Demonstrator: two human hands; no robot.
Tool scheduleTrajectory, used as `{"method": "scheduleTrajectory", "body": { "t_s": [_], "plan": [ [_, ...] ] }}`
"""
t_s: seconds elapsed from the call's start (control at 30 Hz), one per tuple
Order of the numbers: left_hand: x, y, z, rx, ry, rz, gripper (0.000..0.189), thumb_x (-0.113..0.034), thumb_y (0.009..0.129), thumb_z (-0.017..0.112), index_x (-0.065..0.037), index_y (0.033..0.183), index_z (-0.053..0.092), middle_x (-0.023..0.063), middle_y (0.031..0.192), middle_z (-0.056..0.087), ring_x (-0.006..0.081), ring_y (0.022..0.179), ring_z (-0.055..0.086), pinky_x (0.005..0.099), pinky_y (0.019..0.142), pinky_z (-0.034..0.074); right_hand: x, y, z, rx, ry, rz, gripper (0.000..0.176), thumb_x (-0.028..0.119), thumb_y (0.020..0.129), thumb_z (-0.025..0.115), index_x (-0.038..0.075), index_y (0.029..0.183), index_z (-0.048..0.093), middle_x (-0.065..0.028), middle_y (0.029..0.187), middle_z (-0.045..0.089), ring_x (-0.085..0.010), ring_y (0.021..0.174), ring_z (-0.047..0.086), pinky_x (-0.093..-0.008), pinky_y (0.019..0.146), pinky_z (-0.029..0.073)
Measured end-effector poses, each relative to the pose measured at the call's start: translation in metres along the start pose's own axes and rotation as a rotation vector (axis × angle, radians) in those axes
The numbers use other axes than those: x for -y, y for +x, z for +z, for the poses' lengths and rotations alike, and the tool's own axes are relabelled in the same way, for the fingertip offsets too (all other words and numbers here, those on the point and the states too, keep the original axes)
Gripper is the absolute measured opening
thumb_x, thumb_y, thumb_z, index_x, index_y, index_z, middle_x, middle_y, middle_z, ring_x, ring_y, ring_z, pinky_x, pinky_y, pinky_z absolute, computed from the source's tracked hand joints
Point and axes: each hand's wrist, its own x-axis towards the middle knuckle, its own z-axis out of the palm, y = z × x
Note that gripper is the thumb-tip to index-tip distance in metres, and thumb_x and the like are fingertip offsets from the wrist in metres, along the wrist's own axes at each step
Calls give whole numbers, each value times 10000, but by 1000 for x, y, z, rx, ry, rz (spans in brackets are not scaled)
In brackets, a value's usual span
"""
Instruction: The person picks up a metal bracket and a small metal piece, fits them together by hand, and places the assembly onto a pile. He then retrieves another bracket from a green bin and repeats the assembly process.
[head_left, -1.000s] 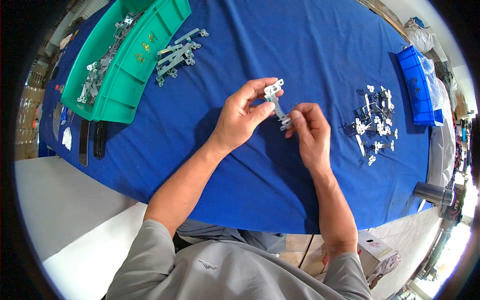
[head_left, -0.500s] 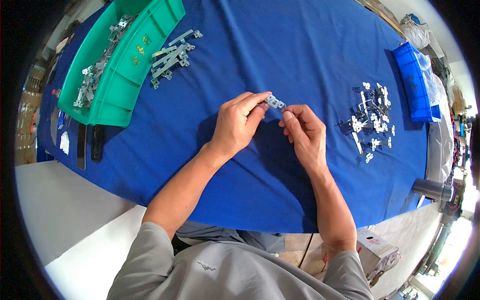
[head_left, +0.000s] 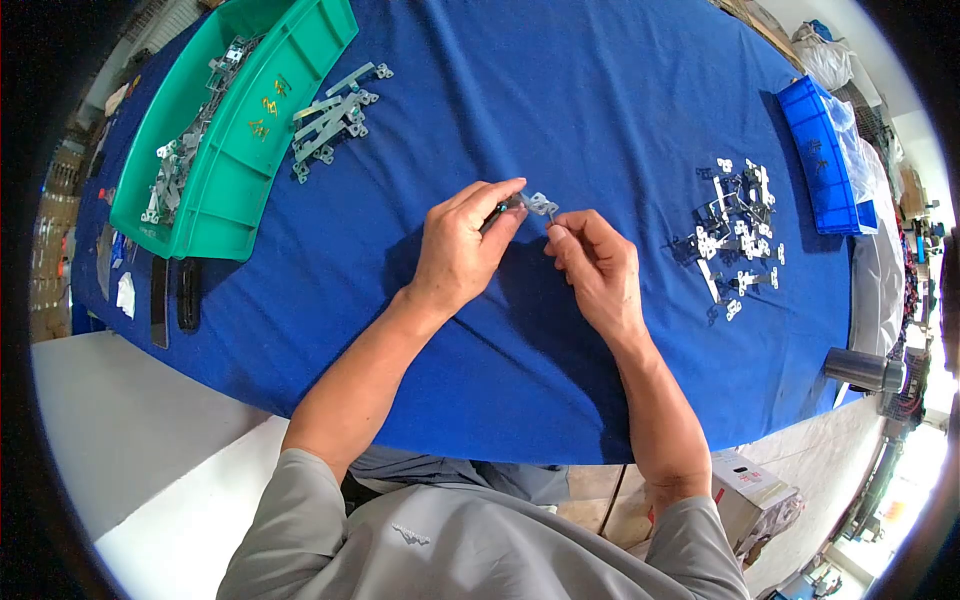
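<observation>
Above the blue cloth, my left hand (head_left: 460, 245) is closed on a small silver metal bracket (head_left: 541, 204) with holes, pinched between thumb and fingers; part of it is hidden by the fingers. My right hand (head_left: 604, 272) is closed at the bracket's right end. Its thumb and forefinger pinch a thin dark piece (head_left: 551, 216), too small to name. On the right lies a loose pile of similar metal brackets (head_left: 742, 235), some with dark parts. Farther left is a smaller heap of long flat metal brackets (head_left: 330, 122).
A green bin (head_left: 270, 125) holding many metal parts stands at the left, and a blue bin (head_left: 822, 165) with clear plastic at the right. A grey metal cylinder (head_left: 862, 370) lies by the right table edge. A black object (head_left: 188, 292) rests near the left edge.
The bracket has turned in my left hand, and a dark part now shows between the fingers. Both hands have shifted slightly left in view, along with the whole scene.
</observation>
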Motion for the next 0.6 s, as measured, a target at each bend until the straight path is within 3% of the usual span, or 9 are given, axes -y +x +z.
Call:
{"method": "scheduleTrajectory", "body": {
  "t_s": [0.2,0.43,0.53,0.6],
  "plan": [
    [-2,3,-4,-9,-64,-40,262,-23,904,758,1,1164,748,133,1015,757,189,907,732,299,793,562,5,1,1,-64,137,63,177,161,1028,654,-10,1010,694,-21,750,691,-64,671,595,-256,603,467],
    [-2,3,-4,2,-68,-44,258,-17,895,763,3,1152,753,143,1033,761,209,941,742,313,806,567,3,1,-1,-24,38,52,171,153,1022,655,-12,996,695,-23,733,680,-59,656,576,-256,591,460],
    [1,2,-4,15,-75,-23,269,-19,895,766,-10,1164,757,131,1035,752,189,901,729,305,792,565,-1,2,1,-47,22,30,163,147,1012,665,-12,988,694,-31,724,670,-66,650,571,-263,590,460],
    [1,3,-4,28,-96,2,283,-27,896,772,-23,1178,756,104,997,741,143,803,686,279,715,552,-5,3,1,-59,23,6,156,142,1004,673,-12,988,694,-38,718,665,-71,647,571,-271,588,460]
  ]
}}
